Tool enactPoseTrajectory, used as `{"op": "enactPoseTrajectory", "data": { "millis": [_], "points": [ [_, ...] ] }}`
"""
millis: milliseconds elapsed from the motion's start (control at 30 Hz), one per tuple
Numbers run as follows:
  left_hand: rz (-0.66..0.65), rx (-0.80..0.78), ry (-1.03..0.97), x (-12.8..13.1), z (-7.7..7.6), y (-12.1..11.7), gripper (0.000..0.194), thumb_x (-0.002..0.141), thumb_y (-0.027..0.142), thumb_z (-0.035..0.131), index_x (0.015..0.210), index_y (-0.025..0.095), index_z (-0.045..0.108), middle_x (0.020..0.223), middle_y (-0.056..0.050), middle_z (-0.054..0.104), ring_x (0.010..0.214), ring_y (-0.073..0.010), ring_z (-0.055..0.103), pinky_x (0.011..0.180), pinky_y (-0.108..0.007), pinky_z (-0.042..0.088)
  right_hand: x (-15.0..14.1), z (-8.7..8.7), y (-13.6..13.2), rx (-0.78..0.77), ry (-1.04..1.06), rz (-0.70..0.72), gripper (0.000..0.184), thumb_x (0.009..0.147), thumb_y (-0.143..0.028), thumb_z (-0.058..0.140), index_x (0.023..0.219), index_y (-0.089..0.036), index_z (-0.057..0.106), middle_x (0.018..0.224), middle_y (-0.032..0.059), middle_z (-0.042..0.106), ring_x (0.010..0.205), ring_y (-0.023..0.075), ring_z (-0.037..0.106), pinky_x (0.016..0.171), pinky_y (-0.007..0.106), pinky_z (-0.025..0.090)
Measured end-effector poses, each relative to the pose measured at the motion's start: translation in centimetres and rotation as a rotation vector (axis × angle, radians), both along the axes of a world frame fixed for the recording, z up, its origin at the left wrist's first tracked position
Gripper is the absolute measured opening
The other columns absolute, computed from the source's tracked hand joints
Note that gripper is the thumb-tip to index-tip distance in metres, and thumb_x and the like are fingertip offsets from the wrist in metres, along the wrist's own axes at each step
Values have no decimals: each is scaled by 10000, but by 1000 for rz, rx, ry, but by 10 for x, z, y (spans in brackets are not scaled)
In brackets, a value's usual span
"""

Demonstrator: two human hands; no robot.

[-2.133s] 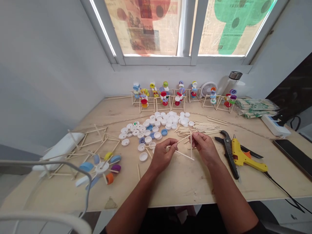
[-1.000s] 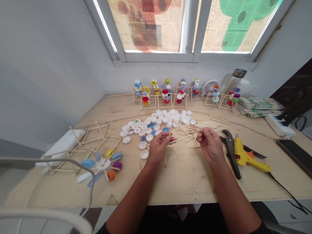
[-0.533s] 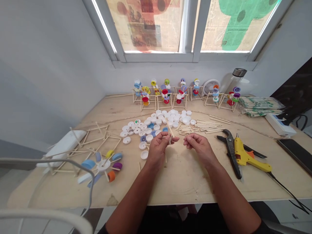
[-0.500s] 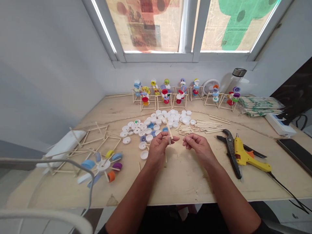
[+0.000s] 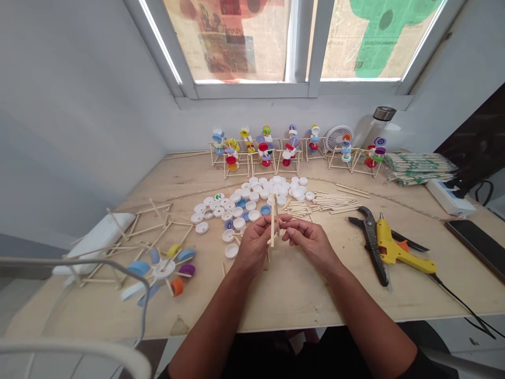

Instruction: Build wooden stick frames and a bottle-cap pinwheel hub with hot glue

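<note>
My left hand pinches a small frame of wooden sticks upright over the middle of the table. My right hand is closed with fingertips together, meeting the left fingers just right of the sticks; what it pinches, if anything, is hidden. White bottle caps lie just left of my left hand, a few blue ones among them. Beyond my right hand is a pile of short wooden sticks.
Finished cap wheels on stick stands line the back. At left are loose stick frames and a colourful cap wheel. On the right lie black-handled pliers, a yellow glue gun, a power strip and a phone.
My right hand has moved left until its fingertips meet the left hand at the sticks. The sticks have turned more upright. The view has shifted slightly.
</note>
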State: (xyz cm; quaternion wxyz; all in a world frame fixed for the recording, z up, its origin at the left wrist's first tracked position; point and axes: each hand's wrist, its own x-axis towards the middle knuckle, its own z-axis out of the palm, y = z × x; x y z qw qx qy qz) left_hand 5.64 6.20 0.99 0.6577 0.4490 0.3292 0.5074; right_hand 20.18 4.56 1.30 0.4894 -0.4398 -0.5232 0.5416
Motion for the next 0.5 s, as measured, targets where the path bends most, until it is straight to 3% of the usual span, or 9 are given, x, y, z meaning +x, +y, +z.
{"op": "enactPoseTrajectory", "data": {
  "millis": [233,333,500],
  "points": [
    [-82,6,-21,0,-1,-1,153,763,295,641,835,159,635,1179,-124,616,912,-227,613,764,-354,473,-9,-5,0,-76,128,-14,139,705,-338,683,746,-205,678,631,-15,625,585,107,530,546,238,400],
    [-81,1,-39,1,1,-2,166,742,301,661,798,148,633,1126,-129,642,870,-224,623,745,-355,483,-9,-9,0,-76,156,-33,159,703,-341,692,677,-196,633,597,-23,601,555,98,498,532,232,384],
    [24,-57,-87,1,2,0,181,704,302,696,753,148,614,980,-97,691,835,-209,637,767,-351,482,-5,-8,-1,-93,277,76,188,737,-347,678,690,-188,590,616,-26,582,552,87,456,553,230,365]
  ]
}}
